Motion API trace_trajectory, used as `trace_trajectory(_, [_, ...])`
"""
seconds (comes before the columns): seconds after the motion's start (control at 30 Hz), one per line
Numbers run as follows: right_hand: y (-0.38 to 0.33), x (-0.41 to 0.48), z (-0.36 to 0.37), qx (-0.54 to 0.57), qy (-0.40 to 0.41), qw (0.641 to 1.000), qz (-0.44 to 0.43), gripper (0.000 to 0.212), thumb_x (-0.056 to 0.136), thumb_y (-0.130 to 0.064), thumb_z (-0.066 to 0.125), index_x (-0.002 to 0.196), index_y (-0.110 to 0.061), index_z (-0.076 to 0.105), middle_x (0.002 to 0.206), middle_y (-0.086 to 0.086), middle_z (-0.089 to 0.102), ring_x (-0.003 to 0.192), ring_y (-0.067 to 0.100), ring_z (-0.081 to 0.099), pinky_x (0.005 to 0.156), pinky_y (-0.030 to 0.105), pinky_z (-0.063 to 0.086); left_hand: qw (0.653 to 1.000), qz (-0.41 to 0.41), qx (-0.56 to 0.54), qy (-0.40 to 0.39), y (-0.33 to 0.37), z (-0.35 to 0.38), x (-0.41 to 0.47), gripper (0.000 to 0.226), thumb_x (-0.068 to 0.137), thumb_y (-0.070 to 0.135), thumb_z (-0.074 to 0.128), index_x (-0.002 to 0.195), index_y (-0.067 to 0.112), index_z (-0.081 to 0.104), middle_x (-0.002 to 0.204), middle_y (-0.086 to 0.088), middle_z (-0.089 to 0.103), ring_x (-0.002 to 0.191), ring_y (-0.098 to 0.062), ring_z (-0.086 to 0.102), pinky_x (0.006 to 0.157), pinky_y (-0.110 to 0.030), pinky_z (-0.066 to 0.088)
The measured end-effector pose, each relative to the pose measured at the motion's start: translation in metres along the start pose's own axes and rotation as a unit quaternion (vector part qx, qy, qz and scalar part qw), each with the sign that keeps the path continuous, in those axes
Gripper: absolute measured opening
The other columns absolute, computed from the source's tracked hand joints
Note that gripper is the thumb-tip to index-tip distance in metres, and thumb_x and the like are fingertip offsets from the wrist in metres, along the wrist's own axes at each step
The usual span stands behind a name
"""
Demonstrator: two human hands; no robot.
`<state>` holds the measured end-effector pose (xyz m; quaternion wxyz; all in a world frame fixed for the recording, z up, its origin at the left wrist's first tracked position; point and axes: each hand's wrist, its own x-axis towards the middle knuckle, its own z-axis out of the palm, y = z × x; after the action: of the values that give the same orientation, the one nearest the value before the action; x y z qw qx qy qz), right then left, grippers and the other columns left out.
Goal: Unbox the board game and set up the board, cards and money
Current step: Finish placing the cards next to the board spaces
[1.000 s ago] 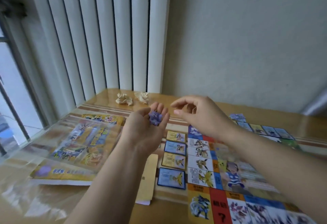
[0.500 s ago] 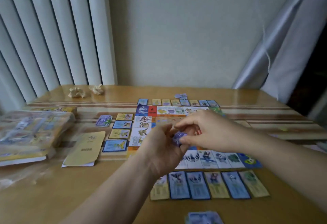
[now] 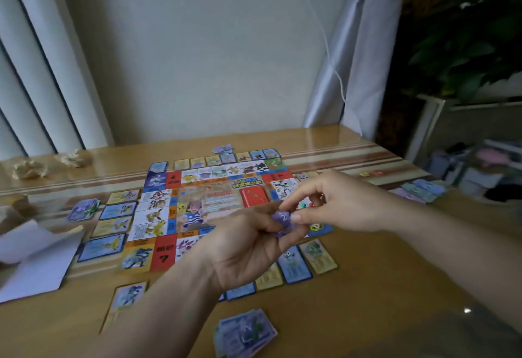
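One purple piece (image 3: 283,218) marked 2, above the board's (image 3: 209,202) near edge | left hand (image 3: 248,247) cradles it, fingers curled | right hand (image 3: 336,202) pinches it | judged light, small, easily dropped: grip opposite faces.

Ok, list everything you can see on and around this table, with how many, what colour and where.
game board: one, multicoloured, middle of the table
red deck: one, red, on the board's centre
cards: many, yellow and blue, rows round the board
money stacks: four, purple, one off each side of the board
paper balls: two, beige, table's far left
white sheet: one, white, table's left edge
plant: one, dark green, beyond the table, right
small purple piece: count unclear, purple, marked 2, held over the board
left hand: one, cradles the piece
right hand: one, pinches the piece
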<state>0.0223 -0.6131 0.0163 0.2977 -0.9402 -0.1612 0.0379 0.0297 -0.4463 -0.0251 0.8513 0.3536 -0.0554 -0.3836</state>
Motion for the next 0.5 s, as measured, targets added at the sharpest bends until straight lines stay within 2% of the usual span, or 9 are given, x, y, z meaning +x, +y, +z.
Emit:
trace_trajectory(0.03, [0.005,-0.002,-0.001,0.006,0.011,1.0,0.004,0.011,0.084,-0.03,0.071,0.093,-0.036,0.073,0.051,-0.018,0.051,0.05,0.002,0.039,0.052,0.016,0.029,1.0,-0.006,0.005,-0.011,-0.002,0.0,0.004,0.044,0.073,-0.024,0.038,0.113,-0.016,0.054,0.112,-0.032,0.062,0.096,-0.032,0.068,0.088,-0.037,0.051])
trace_trajectory(0.1, [0.012,-0.004,-0.001,0.016,0.025,1.0,0.008,0.007,0.082,-0.031,0.072,0.085,-0.037,0.073,0.053,-0.007,0.045,0.052,0.008,0.037,0.054,0.026,0.029,0.999,-0.017,0.012,-0.028,-0.005,0.001,0.011,0.049,0.071,-0.022,0.04,0.118,-0.015,0.052,0.121,-0.031,0.058,0.107,-0.033,0.063,0.091,-0.037,0.05])
trace_trajectory(0.2, [0.019,-0.005,0.0,0.049,0.023,0.998,0.02,0.007,0.079,-0.025,0.076,0.081,-0.032,0.073,0.052,-0.01,0.053,0.05,0.001,0.043,0.053,0.02,0.034,0.998,-0.031,0.03,-0.037,-0.008,0.0,0.019,0.054,0.072,-0.017,0.042,0.125,-0.011,0.049,0.125,-0.029,0.057,0.11,-0.031,0.062,0.091,-0.036,0.051])
trace_trajectory(0.3, [0.023,-0.004,0.0,0.086,-0.002,0.996,0.035,0.013,0.077,-0.019,0.078,0.084,-0.028,0.072,0.073,-0.008,0.068,0.059,-0.005,0.054,0.059,0.013,0.042,0.997,-0.044,0.06,-0.031,-0.009,-0.005,0.025,0.067,0.073,-0.016,0.046,0.138,-0.003,0.04,0.127,-0.029,0.056,0.116,-0.033,0.058,0.091,-0.037,0.049])
trace_trajectory(0.4, [0.026,0.001,0.003,0.099,-0.027,0.993,0.061,0.019,0.076,-0.016,0.078,0.09,-0.026,0.072,0.081,-0.003,0.069,0.073,0.002,0.061,0.071,0.019,0.052,0.997,-0.048,0.059,-0.029,-0.01,-0.011,0.029,0.079,0.074,-0.017,0.044,0.147,0.004,0.025,0.13,-0.029,0.054,0.119,-0.038,0.056,0.091,-0.039,0.049])
trace_trajectory(0.47, [0.026,0.006,0.006,0.093,-0.038,0.992,0.079,0.021,0.077,-0.016,0.078,0.095,-0.024,0.073,0.085,0.002,0.071,0.079,0.011,0.064,0.078,0.028,0.053,0.997,-0.051,0.048,-0.033,-0.011,-0.014,0.031,0.073,0.081,-0.022,0.038,0.148,0.004,0.024,0.131,-0.029,0.052,0.115,-0.04,0.058,0.092,-0.04,0.048])
trace_trajectory(0.5, [0.026,0.008,0.006,0.093,-0.045,0.991,0.088,0.022,0.077,-0.015,0.077,0.098,-0.022,0.073,0.087,0.005,0.071,0.079,0.013,0.064,0.078,0.028,0.053,0.997,-0.051,0.044,-0.032,-0.011,-0.015,0.032,0.068,0.084,-0.023,0.032,0.147,0.003,0.027,0.131,-0.029,0.053,0.114,-0.041,0.059,0.091,-0.041,0.049])
